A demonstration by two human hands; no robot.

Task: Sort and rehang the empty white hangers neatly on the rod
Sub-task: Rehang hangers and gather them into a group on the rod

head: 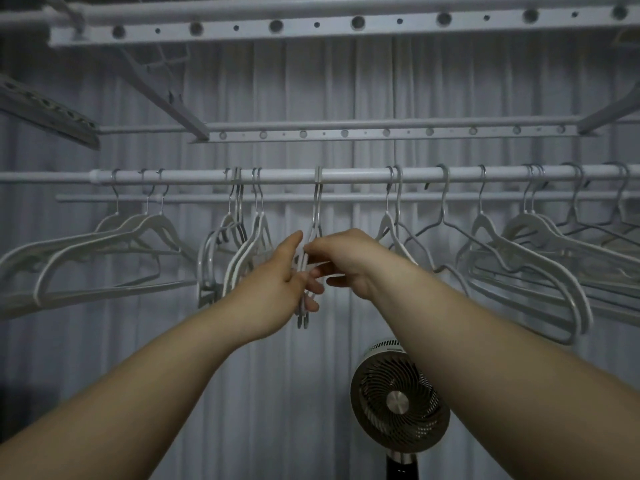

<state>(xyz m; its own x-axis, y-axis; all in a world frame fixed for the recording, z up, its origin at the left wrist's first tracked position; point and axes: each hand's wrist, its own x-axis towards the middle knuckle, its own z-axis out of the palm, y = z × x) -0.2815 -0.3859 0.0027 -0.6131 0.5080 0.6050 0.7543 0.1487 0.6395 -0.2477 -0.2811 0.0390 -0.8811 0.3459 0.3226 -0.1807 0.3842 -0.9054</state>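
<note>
A white rod runs across the view at mid-height. Several empty white hangers hang from it in loose groups: a splayed group at the left, a tight bunch left of centre, and a crowded group at the right. One white hanger hangs edge-on at the rod's middle. My left hand grips its lower body from the left. My right hand pinches the same hanger from the right, near its shoulder. The hanger's lower end pokes out below my left hand.
A thinner bar runs just behind and below the rod. Perforated rack rails sit overhead, with a second rail lower down. A round fan stands on the floor below right. Pleated grey curtain fills the background.
</note>
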